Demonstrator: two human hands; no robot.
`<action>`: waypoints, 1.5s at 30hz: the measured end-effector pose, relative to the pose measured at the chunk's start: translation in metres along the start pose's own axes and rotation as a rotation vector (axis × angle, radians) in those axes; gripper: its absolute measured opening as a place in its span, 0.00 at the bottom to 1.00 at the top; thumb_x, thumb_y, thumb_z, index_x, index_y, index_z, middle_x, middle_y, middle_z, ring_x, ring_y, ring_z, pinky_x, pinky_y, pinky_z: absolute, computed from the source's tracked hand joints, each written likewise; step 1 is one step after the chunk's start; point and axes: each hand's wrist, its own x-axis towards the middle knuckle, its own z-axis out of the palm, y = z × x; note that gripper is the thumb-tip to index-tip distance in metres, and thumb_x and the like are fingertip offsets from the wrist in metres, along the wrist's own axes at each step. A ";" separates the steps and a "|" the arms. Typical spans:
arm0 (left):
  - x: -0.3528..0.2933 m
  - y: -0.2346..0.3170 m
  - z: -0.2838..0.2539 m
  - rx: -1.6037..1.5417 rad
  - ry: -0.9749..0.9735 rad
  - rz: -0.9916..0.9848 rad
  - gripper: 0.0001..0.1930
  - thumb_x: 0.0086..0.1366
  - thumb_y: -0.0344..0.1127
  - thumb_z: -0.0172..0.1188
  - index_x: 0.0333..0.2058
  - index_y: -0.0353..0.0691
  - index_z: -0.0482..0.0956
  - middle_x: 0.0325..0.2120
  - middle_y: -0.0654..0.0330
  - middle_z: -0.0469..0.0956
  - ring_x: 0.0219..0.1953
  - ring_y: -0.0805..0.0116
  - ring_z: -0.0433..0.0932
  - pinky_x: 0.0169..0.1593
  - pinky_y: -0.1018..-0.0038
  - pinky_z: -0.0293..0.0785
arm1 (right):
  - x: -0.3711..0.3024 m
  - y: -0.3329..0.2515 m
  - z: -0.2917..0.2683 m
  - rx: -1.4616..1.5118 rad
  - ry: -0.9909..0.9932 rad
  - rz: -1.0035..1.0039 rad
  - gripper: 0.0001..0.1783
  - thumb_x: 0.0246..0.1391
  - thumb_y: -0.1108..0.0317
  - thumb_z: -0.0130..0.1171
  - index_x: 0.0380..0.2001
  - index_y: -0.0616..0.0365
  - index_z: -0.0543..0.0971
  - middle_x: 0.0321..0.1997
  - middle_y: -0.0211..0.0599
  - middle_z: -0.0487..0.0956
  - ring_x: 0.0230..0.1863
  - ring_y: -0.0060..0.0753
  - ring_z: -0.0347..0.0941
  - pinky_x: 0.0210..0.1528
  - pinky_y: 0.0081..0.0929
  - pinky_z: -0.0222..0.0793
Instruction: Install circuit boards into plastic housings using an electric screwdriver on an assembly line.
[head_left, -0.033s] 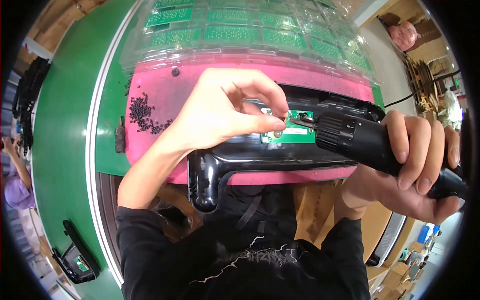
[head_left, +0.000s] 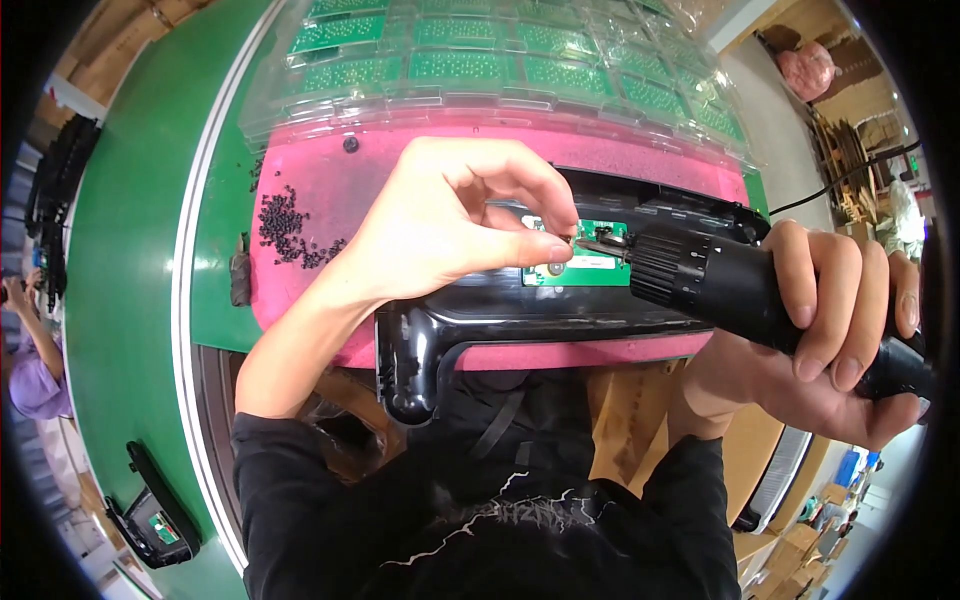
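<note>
My right hand (head_left: 835,310) is wrapped round a black electric screwdriver (head_left: 725,285) held nearly level, its metal bit pointing left. Close to the bit's tip, the thumb and forefinger of my left hand (head_left: 440,225) come together in a pinch. Whatever sits between those fingertips is too small to make out. Beneath both lies a green circuit board (head_left: 605,275), seated inside a long black plastic housing (head_left: 560,325). My left hand covers part of the board and housing. The housing rests on a pink mat (head_left: 315,165), its rounded end reaching over the near edge.
Small black screws (head_left: 283,215) lie loose on the mat's left side. Clear plastic trays of green boards (head_left: 460,65) stand behind. On the green table (head_left: 130,300), left, is another black housing (head_left: 155,515) with a board. A person in purple (head_left: 40,385) works at far left.
</note>
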 end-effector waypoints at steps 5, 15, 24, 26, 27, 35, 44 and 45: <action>-0.002 -0.001 0.000 -0.074 0.017 0.001 0.11 0.53 0.13 0.66 0.36 0.28 0.80 0.35 0.50 0.80 0.37 0.64 0.83 0.41 0.72 0.84 | 0.000 0.002 0.000 -0.036 -0.033 0.018 0.21 0.43 0.55 0.67 0.35 0.49 0.70 0.17 0.16 0.71 0.18 0.13 0.66 0.33 0.19 0.62; 0.002 -0.001 -0.001 0.059 0.017 0.024 0.08 0.58 0.16 0.63 0.37 0.28 0.82 0.36 0.49 0.81 0.35 0.66 0.83 0.40 0.74 0.83 | 0.001 0.010 -0.007 -0.096 -0.079 0.007 0.22 0.44 0.52 0.67 0.37 0.49 0.70 0.19 0.16 0.73 0.18 0.13 0.68 0.33 0.18 0.62; 0.010 -0.008 0.007 0.580 -0.197 0.251 0.07 0.58 0.21 0.63 0.37 0.29 0.81 0.36 0.49 0.83 0.37 0.60 0.83 0.40 0.71 0.79 | 0.002 0.000 -0.030 -0.222 -0.417 0.188 0.26 0.51 0.44 0.65 0.43 0.49 0.70 0.22 0.17 0.75 0.18 0.14 0.69 0.28 0.21 0.65; 0.007 -0.012 0.014 0.610 -0.193 0.210 0.07 0.57 0.22 0.62 0.36 0.29 0.80 0.34 0.49 0.82 0.38 0.56 0.83 0.41 0.69 0.79 | -0.006 -0.002 -0.035 -0.244 -0.415 0.225 0.27 0.52 0.44 0.63 0.45 0.49 0.70 0.23 0.18 0.75 0.19 0.14 0.69 0.28 0.21 0.65; 0.005 -0.011 0.015 0.625 -0.205 0.243 0.07 0.58 0.22 0.62 0.36 0.29 0.80 0.33 0.50 0.82 0.38 0.55 0.83 0.42 0.68 0.79 | -0.012 0.005 -0.034 -0.129 -0.346 0.134 0.26 0.52 0.44 0.63 0.45 0.49 0.70 0.23 0.18 0.75 0.19 0.14 0.69 0.28 0.21 0.65; -0.003 -0.003 0.022 0.652 -0.186 0.284 0.04 0.57 0.22 0.63 0.32 0.29 0.79 0.29 0.53 0.81 0.36 0.57 0.82 0.42 0.67 0.78 | -0.016 -0.006 -0.028 -0.138 -0.263 0.112 0.27 0.53 0.42 0.60 0.45 0.50 0.71 0.22 0.19 0.73 0.20 0.17 0.67 0.31 0.24 0.63; -0.004 -0.010 0.013 0.907 -0.041 0.310 0.05 0.56 0.22 0.65 0.32 0.32 0.80 0.30 0.55 0.82 0.36 0.60 0.82 0.42 0.69 0.77 | -0.011 0.001 -0.055 -0.400 0.004 0.192 0.27 0.56 0.42 0.52 0.39 0.58 0.73 0.19 0.25 0.67 0.18 0.21 0.59 0.29 0.25 0.55; -0.004 -0.011 0.014 0.932 -0.096 0.276 0.05 0.56 0.23 0.65 0.32 0.32 0.80 0.30 0.55 0.82 0.37 0.58 0.81 0.43 0.67 0.77 | -0.011 0.002 -0.059 -0.433 0.020 0.219 0.26 0.56 0.43 0.52 0.38 0.58 0.73 0.19 0.25 0.67 0.17 0.21 0.58 0.28 0.25 0.54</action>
